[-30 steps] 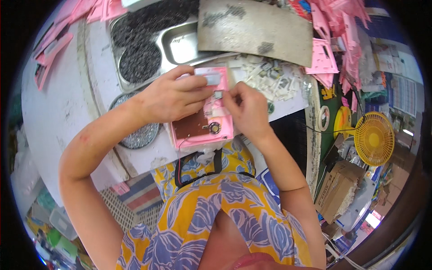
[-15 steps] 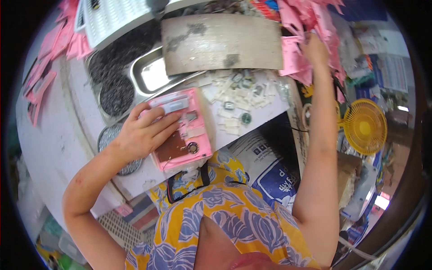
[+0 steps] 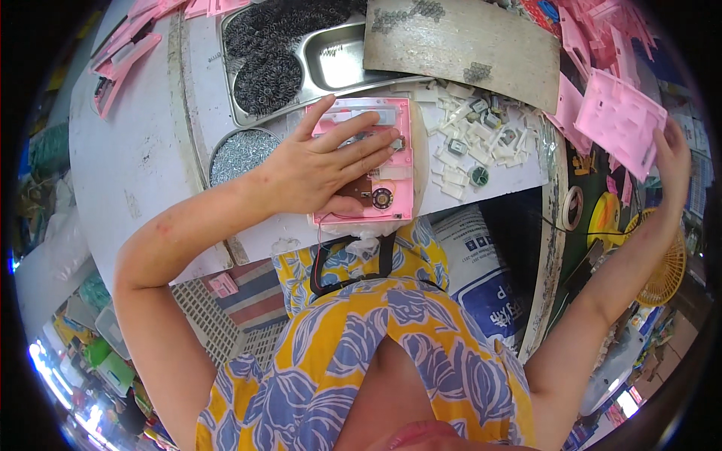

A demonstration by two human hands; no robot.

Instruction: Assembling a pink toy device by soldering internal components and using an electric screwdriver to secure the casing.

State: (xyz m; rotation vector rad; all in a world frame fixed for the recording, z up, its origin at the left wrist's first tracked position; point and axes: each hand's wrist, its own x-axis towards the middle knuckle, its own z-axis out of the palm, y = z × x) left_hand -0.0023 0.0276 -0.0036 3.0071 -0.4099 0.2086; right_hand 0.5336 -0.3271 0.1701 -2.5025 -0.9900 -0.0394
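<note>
Right along the tabletop's [image 3: 128, 158] near edge we have a pink plastic housing [image 3: 405, 161], open side up, with a round black part [image 3: 383, 198] in its near right corner and thin wires [image 3: 321, 239] trailing off its near left one. Our left hand [image 3: 331, 167] is spread palm down across it, hiding some of its inside. Just left, partly behind our forearm, sits a round dish of small metal pieces [image 3: 244, 154]. Toward the tabletop's right edge lie loose white plastic parts [image 3: 454, 177]. Out past that edge, our right hand [image 3: 673, 146] pinches a tilted pink panel [image 3: 617, 120] by one side. Farther back are a steel tray [image 3: 309, 60] of dark coil springs [image 3: 267, 84], a grey sheet [image 3: 459, 45] overlapping it, and, at the far right, heaped pink mouldings [image 3: 611, 30].
</note>
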